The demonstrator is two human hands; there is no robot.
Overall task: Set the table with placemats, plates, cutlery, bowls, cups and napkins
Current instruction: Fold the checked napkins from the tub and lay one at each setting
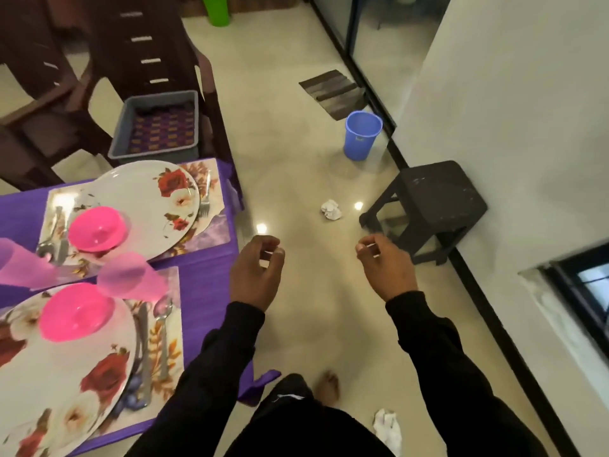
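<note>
**Two places laid, both hands empty above the floor**

Glossy cream floor (pixel 296 159) fills the middle, under both hands. Left of the left hand (pixel 255 272) stands the purple table (pixel 204 291) with two floral placemats, each carrying a floral plate: near plate (pixel 66 374), far plate (pixel 145 206). A pink bowl (pixel 77 311) sits on the near plate, another (pixel 97 229) on the far one. Two pink cups (pixel 131 275) lie tipped between them. Cutlery (pixel 155 344) lies lengthwise beside the near plate. Beyond the right hand (pixel 384 265) lies a crumpled napkin (pixel 330 209). Both hands hang loosely curled, holding nothing. No writing is legible.
</note>
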